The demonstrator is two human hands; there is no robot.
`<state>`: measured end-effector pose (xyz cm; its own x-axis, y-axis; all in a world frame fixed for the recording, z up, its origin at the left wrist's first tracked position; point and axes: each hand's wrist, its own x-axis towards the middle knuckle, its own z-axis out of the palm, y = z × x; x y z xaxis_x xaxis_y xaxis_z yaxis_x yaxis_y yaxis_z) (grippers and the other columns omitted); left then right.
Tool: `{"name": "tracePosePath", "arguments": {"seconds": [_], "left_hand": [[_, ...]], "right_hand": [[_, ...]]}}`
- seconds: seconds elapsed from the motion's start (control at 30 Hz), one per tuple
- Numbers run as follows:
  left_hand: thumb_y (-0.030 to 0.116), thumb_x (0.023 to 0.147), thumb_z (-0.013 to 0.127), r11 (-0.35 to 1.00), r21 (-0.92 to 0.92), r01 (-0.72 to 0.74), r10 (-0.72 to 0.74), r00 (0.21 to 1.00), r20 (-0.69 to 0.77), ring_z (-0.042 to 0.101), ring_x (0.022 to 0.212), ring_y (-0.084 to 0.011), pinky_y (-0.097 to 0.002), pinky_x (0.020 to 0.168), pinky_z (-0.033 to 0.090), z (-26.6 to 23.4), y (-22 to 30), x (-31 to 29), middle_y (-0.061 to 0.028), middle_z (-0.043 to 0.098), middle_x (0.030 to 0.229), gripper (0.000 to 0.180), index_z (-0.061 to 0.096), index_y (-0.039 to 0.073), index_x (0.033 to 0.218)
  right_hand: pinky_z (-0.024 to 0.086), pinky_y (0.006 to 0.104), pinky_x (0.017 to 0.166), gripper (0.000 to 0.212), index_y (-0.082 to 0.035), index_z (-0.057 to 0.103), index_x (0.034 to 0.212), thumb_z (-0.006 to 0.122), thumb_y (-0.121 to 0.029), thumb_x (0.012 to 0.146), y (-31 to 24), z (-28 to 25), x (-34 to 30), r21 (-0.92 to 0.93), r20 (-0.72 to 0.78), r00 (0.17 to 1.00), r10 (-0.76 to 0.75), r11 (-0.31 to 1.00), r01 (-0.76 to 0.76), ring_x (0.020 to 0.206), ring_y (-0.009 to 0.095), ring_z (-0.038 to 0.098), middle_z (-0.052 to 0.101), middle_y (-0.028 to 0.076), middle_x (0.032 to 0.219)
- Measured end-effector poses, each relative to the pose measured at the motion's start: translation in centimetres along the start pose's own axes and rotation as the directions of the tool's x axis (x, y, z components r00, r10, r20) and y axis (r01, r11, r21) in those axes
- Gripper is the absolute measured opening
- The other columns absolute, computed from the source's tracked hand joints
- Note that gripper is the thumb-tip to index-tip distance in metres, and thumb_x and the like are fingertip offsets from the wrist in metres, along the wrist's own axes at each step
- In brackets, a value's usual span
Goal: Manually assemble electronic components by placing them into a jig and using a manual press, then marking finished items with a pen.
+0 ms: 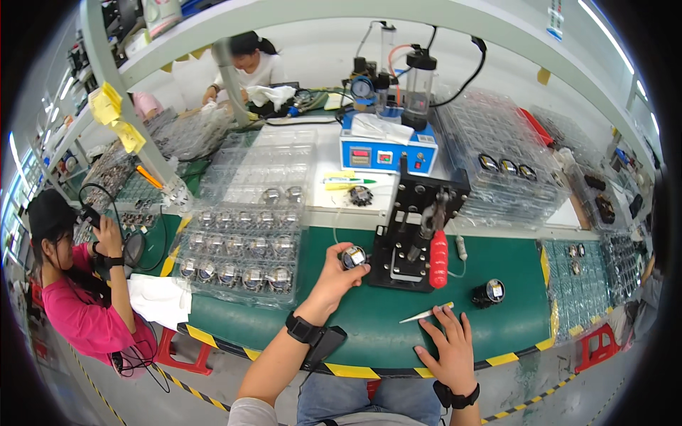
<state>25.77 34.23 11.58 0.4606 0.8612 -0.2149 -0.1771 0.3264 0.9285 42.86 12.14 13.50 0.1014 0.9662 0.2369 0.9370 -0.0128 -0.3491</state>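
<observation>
Between the thumb and fingers of my left hand (334, 277) is a small round black part with a silver, shiny face (353, 257), held just left of a black hand press (412, 241) with a red handle (438, 259). My right hand (451, 351) lies on the green mat with its fingers spread, nothing held. Close to its fingertips rests a slim white pointed tool with a yellow end (426, 313). A second round black part (489, 292) sits on the mat to the right, beyond that hand.
Left stands a clear plastic tray (245, 234) holding rows of round parts. Behind the press is a blue control box (387, 149). Stacked clear trays (497, 163) rise at the back right. A person in pink (89, 305) works at far left, another person (249, 67) behind.
</observation>
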Motion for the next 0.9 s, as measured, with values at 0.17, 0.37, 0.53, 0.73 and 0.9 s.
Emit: {"name": "tracePosePath", "arguments": {"seconds": [0.17, 0.37, 0.53, 0.73, 0.9], "left_hand": [[0.000, 0.079, 0.069, 0.998, 0.066, -0.003, 0.002, 1.000, 0.021, 0.053, 0.067, -0.0113, -0.0242, 0.060, 0.046, 0.5, 0.0, 0.1, -0.0056, 0.054, 0.087, 0.063, 0.030, 0.005, 0.129], [0.000, 0.079, 0.068, 1.000, -0.001, 0.026, -0.026, 0.998, 0.049, 0.054, 0.069, -0.0116, -0.0241, 0.061, 0.046, 0.0, 0.5, -0.4, -0.0061, 0.054, 0.087, 0.064, 0.030, 0.005, 0.130], [-0.001, 0.080, 0.066, 1.000, 0.009, 0.021, -0.021, 0.998, 0.062, 0.056, 0.073, -0.0129, -0.0244, 0.065, 0.048, -0.3, 0.6, 0.4, -0.0083, 0.057, 0.091, 0.063, 0.030, 0.006, 0.132], [-0.003, 0.081, 0.063, 0.998, 0.056, -0.008, 0.003, 0.995, 0.103, 0.060, 0.081, -0.0159, -0.0253, 0.069, 0.049, 0.3, 0.2, 0.1, -0.0111, 0.059, 0.097, 0.062, 0.030, 0.005, 0.132], [-0.006, 0.082, 0.061, 0.998, 0.043, -0.044, 0.042, 0.998, 0.054, 0.062, 0.088, -0.0191, -0.0283, 0.075, 0.051, -0.1, -0.1, 0.0, -0.0122, 0.058, 0.100, 0.061, 0.029, 0.005, 0.132]], "right_hand": [[0.021, 0.0526, 0.110, 0.047, -0.013, 0.059, 0.121, 0.067, -0.029, 0.078, 0.1, -0.1, -0.5, -0.021, -0.014, 1.000, 0.024, 0.999, -0.025, 0.132, 0.031, 0.037, 0.045, 0.010, 0.138], [0.021, 0.0525, 0.110, 0.047, -0.013, 0.059, 0.122, 0.067, -0.030, 0.078, 0.0, 0.2, -0.6, -0.013, -0.006, 1.000, 0.007, 1.000, -0.007, 0.132, 0.031, 0.036, 0.044, 0.010, 0.139], [0.020, 0.0541, 0.110, 0.049, -0.014, 0.058, 0.122, 0.068, -0.028, 0.077, 0.0, 0.1, 0.0, -0.016, -0.028, 1.000, -0.009, 1.000, 0.008, 0.130, 0.030, 0.038, 0.044, 0.012, 0.137], [0.023, 0.0568, 0.108, 0.048, -0.012, 0.057, 0.120, 0.070, -0.019, 0.074, -0.9, -0.2, 0.4, -0.017, -0.224, 0.970, -0.090, 0.996, 0.088, 0.126, 0.033, 0.042, 0.046, 0.015, 0.132], [0.032, 0.0563, 0.104, 0.044, -0.005, 0.057, 0.116, 0.064, -0.005, 0.073, -4.2, -3.0, 5.6, 0.075, -0.652, 0.725, -0.220, 0.933, 0.351, 0.122, 0.036, 0.046, 0.046, 0.016, 0.130]]}}
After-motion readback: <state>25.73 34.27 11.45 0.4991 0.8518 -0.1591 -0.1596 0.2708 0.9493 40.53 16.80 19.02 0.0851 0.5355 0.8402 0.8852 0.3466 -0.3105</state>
